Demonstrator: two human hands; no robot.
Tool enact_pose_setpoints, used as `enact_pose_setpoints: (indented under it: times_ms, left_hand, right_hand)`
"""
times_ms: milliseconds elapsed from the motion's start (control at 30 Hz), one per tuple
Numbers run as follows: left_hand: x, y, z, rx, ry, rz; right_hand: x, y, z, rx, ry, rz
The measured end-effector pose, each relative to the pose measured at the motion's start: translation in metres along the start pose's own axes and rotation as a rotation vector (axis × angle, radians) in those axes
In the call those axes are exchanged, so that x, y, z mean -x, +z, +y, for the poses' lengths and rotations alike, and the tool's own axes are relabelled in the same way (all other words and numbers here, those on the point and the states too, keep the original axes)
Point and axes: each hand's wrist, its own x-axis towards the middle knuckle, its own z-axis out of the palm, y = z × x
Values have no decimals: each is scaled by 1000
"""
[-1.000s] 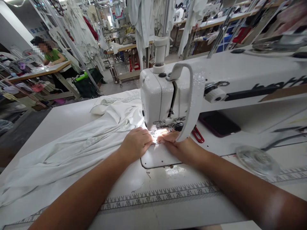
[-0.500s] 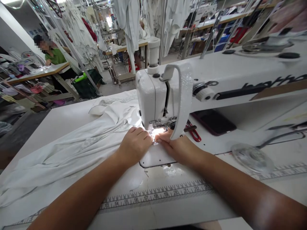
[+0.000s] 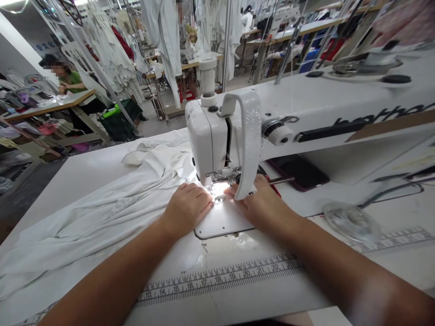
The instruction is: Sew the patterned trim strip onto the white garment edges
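A white industrial sewing machine head [image 3: 207, 140] stands on a white table [image 3: 102, 167], its lit presser foot [image 3: 220, 177] low over the metal bed plate [image 3: 222, 221]. White cloth [image 3: 102, 213] spreads over the table to the left and runs up to the foot. My left hand [image 3: 186, 209] lies on the cloth just left of the foot, fingertips close to the lit spot. My right hand [image 3: 256, 203] sits to the right of the foot, its fingers partly hidden behind a white curved guard [image 3: 251, 145]. The needle is hidden by glare.
A ruler strip [image 3: 217, 278] runs along the table's near edge. Behind the right hand lie red snips [image 3: 273, 186] and a dark phone [image 3: 299, 174], with a clear round disc [image 3: 350, 222] further right. A co-worker [image 3: 73, 86] sits at a far-left table among hanging garments.
The whole view has drifted, so the machine sits further left in the frame. My right hand has shifted slightly, and both hands stay beside the presser foot on the cloth.
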Motion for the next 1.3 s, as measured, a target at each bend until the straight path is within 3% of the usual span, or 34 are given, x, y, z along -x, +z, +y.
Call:
enact_pose_setpoints:
  times_ms: [200, 300, 400, 500, 667, 800, 1033, 1300]
  left_hand:
    - [2, 1, 4, 59, -26, -18]
    - [1, 1, 6, 12, -12, -12]
    - [-1, 0, 6, -25, -24, -42]
    - [-1, -1, 5, -37, -62, -53]
    - [2, 5, 1, 46, -106, -64]
    - [1, 7, -3, 53, -110, -37]
    - [1, -3, 7, -60, 135, -86]
    - [4, -9, 18, -88, 129, -196]
  right_hand:
    - [6, -8, 61, 167, 174, 146]
    - [5, -7, 73, 210, 185, 150]
    - [3, -11, 57, 229, 158, 157]
    - [3, -13, 25, 205, 80, 119]
    - [0, 8, -12, 173, 0, 9]
    - [-4, 18, -12, 161, -16, -67]
    - [-3, 2, -12, 109, -94, -212]
    - [3, -2, -10, 116, -108, -284]
